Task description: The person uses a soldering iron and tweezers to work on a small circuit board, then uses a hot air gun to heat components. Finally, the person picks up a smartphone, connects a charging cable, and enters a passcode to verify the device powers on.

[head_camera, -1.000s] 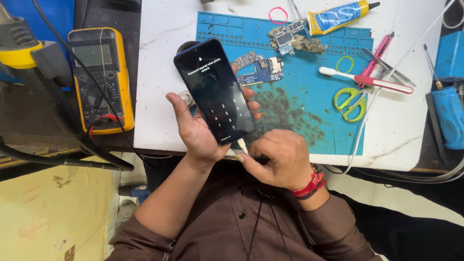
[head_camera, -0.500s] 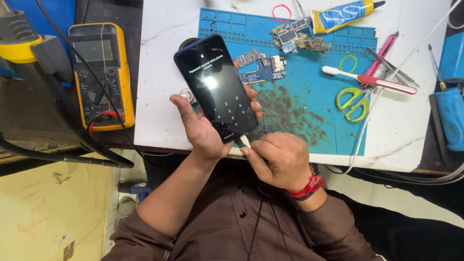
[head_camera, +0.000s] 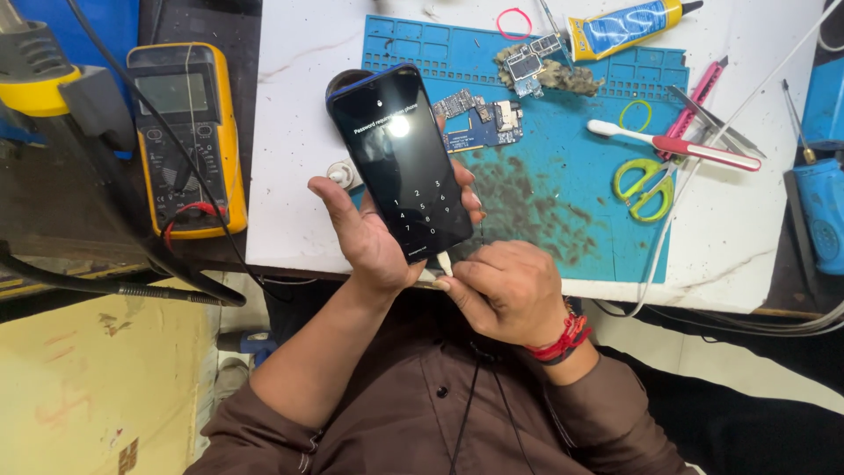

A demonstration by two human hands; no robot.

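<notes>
While gripping the lit phone [head_camera: 400, 163] in the left hand [head_camera: 369, 237], pinches a white plug [head_camera: 445, 261] at its six o'clock with the right hand [head_camera: 505, 295]. Barely moved; screen still on.

The person wears a brown button-front shirt [head_camera: 440, 413], its sleeves pushed up along the forearms, with a small dark button at the chest in the lower middle of the frame. A thin dark cord [head_camera: 464, 422] hangs down the front. Red thread bands [head_camera: 563, 339] circle one wrist.
</notes>
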